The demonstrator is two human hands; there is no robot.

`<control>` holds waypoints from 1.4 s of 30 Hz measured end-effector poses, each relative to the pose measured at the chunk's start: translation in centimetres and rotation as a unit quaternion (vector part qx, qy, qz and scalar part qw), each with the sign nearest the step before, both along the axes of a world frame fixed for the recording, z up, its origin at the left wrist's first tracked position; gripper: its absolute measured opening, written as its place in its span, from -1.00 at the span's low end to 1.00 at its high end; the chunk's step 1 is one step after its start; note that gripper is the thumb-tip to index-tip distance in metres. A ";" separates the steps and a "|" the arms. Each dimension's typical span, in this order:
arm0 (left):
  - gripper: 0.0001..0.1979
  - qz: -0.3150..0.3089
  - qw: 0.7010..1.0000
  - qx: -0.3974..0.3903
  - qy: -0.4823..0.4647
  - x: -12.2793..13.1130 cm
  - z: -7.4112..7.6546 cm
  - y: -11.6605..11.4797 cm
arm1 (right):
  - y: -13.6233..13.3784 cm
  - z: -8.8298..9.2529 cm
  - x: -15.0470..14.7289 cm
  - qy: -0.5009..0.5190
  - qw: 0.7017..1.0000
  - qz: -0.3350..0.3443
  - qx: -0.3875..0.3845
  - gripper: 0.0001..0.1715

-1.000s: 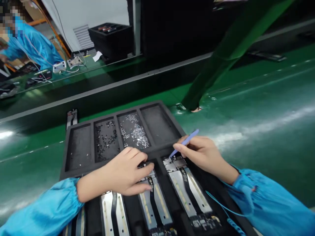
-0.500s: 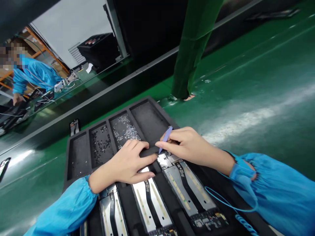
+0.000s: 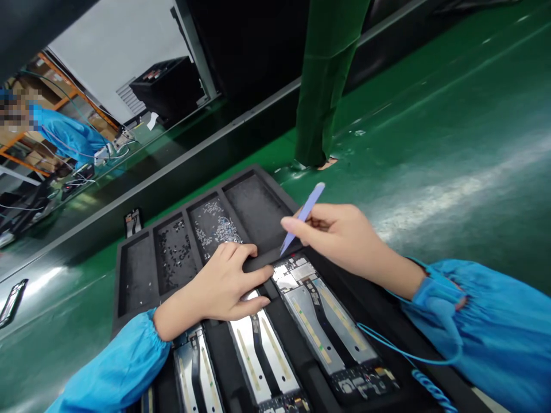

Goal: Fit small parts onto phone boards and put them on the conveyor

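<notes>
Right hand: The right hand (image 3: 344, 238) hangs above the tray, fingers and thumb pinched narrow around blue plastic tweezers (image 3: 303, 218). Their tip slants down and left, near the far end of the rightmost circuit board (image 3: 321, 321).

Left hand: The left hand (image 3: 219, 287) lies spread, its fingers wide and curved over a foam divider (image 3: 258, 264), holding nothing that shows.

Change: The right hand has lifted away from the board, raising the tweezers with it; the left hand has barely moved.

Tray: Long circuit boards sit side by side in slots of a black foam tray (image 3: 275, 192). Far compartments hold small dark parts (image 3: 174, 261) and silver parts (image 3: 213, 226).

Around: The tray rests on a green conveyor belt (image 3: 430, 172). A coiled blue cord (image 3: 433, 390) runs below the right sleeve.

Hidden: The tweezers' tips are too thin to tell apart. The left hand covers part of the boards, and the frame cuts off their near ends.
</notes>
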State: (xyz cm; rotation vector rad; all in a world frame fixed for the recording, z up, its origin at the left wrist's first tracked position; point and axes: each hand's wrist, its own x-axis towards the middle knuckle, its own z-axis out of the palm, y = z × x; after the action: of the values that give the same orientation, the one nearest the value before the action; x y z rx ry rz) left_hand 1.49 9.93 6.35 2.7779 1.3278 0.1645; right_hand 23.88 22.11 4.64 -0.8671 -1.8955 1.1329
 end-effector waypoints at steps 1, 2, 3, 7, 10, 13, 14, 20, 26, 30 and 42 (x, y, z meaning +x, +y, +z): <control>-0.52 -0.004 1.000 0.003 -0.005 -0.1 0.0 0.0 | 0.2 0.1 0.0 0.014 0.999 -0.018 -0.033 -0.38; -0.51 -0.008 1.000 0.006 -0.010 -0.1 0.0 0.0 | 0.4 0.2 0.1 0.026 0.997 -0.026 -0.062 -0.34; -0.51 -0.011 1.000 0.009 -0.015 -0.1 0.0 0.0 | 0.7 0.2 0.1 0.035 0.995 -0.027 -0.086 -0.31; -0.50 0.000 1.000 0.001 -0.014 0.0 0.1 -0.1 | 1.1 0.2 -0.1 0.050 0.990 -0.019 -0.134 -0.25; -0.52 0.014 1.000 -0.011 -0.005 0.1 0.2 -0.2 | 0.9 0.1 -0.3 0.057 0.989 -0.003 -0.135 -0.27; -0.52 0.009 1.000 -0.010 -0.009 0.1 0.1 -0.2 | 0.8 0.0 -0.4 0.062 0.987 -0.002 -0.149 -0.28; -0.52 0.007 1.000 -0.010 -0.010 0.0 0.1 -0.2 | 0.8 -0.1 -0.4 0.063 0.986 -0.004 -0.154 -0.28; -0.53 0.019 1.000 -0.011 -0.009 0.0 0.0 -0.2 | 0.9 -0.2 -0.5 0.062 0.985 -0.005 -0.160 -0.31; -0.52 0.012 1.000 -0.011 -0.013 -0.1 0.0 -0.4 | 1.1 -0.7 -0.5 0.061 0.984 -0.010 -0.168 -0.32; -0.58 0.020 1.000 -0.011 -0.008 0.0 0.0 -0.4 | 1.3 -1.0 -0.5 0.071 0.981 -0.012 -0.180 -0.34; -0.68 0.056 0.995 0.053 -0.066 -3.1 3.0 -5.4 | 1.5 -0.9 0.5 0.129 0.973 0.035 -0.189 -0.33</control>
State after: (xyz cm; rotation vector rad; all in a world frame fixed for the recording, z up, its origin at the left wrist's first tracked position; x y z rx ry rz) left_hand -1.64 4.50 9.39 2.7214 1.4840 0.4290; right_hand 24.39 23.61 3.78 -0.8108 -1.5330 1.6001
